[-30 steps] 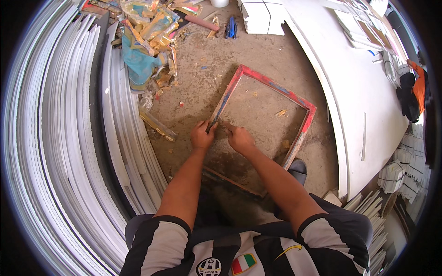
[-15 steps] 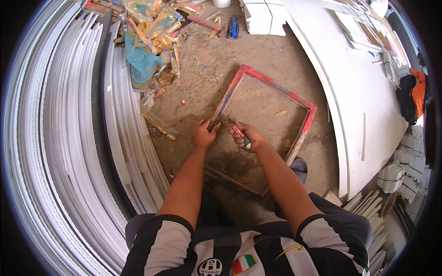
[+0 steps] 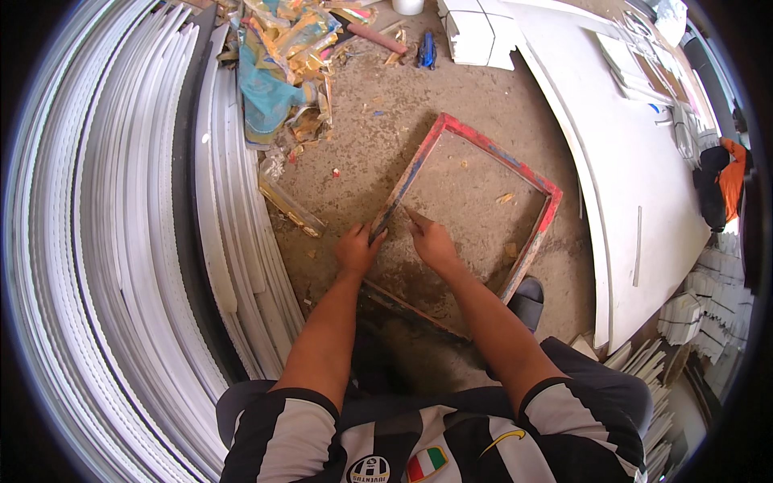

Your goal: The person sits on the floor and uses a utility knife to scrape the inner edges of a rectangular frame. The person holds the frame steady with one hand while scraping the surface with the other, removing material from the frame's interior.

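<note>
A rectangular wooden frame [image 3: 501, 155], stained with red and blue paint, leans toward me over the floor. Its bare opening shows the ground beneath. My left hand [image 3: 355, 249] is wrapped round the frame's left side. Inside the opening, close to that same side, my right hand [image 3: 436, 245] is closed with its fingers pointing at the wood. It holds what seems to be a red utility knife, now mostly hidden by the hand; whether its tip touches the frame I cannot tell.
White boards [image 3: 141, 201] stand in a long row at left. Crumpled blue and yellow film scraps [image 3: 278, 80] lie beyond, near a blue tool [image 3: 427, 51]. A large white sheet [image 3: 620, 193] lies at right. My foot wears a dark slipper [image 3: 527, 302] beside the frame.
My right hand has turned over, knuckles up, and moved closer to the frame's left side, hiding the red knife. My left hand keeps its grip. The view has shifted slightly.
</note>
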Demonstrator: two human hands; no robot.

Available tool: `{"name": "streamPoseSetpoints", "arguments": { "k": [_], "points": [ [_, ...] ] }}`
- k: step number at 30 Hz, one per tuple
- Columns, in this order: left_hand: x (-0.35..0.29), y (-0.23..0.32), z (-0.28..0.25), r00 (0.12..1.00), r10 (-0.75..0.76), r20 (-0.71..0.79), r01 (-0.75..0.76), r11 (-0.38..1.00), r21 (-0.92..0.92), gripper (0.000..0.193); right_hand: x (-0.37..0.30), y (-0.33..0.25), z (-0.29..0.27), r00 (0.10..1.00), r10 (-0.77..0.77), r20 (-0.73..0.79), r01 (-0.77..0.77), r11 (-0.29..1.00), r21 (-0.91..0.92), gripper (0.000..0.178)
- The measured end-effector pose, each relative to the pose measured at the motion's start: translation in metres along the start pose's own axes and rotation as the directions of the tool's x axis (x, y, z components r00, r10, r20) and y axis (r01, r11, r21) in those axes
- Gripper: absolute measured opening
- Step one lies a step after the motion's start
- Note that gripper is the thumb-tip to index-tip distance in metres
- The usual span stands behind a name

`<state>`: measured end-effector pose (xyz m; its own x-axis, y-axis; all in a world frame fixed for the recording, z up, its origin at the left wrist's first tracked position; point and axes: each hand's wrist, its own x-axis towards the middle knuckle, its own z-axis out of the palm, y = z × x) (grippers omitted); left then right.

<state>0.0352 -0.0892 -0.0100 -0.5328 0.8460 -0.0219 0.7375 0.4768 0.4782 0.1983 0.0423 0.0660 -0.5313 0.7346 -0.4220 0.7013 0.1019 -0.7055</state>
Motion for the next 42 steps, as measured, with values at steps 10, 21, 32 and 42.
{"name": "streamPoseSetpoints", "arguments": {
  "k": [10,21,32,42],
  "points": [
    [0.048,0.033,0.008,0.990,-0.061,-0.129,0.063,0.998,0.008,0.061,0.000,0.014,0.001,0.992,0.053,-0.118,-0.030,0.982,0.187,0.044],
    [0.068,0.036,0.032,0.943,-0.327,0.057,0.326,0.879,-0.349,0.052,-0.008,0.026,-0.003,0.996,-0.045,-0.078,0.048,0.998,0.027,0.043],
    [0.066,0.030,0.030,0.949,-0.296,0.106,0.313,0.856,-0.411,0.039,-0.008,0.002,-0.009,1.000,-0.026,0.011,0.027,0.994,-0.106,0.042],
    [0.065,0.021,0.042,0.957,-0.284,0.056,0.281,0.867,-0.412,0.037,-0.003,0.010,-0.001,0.998,-0.055,0.012,0.055,0.997,-0.058,0.041]
  ]
}}
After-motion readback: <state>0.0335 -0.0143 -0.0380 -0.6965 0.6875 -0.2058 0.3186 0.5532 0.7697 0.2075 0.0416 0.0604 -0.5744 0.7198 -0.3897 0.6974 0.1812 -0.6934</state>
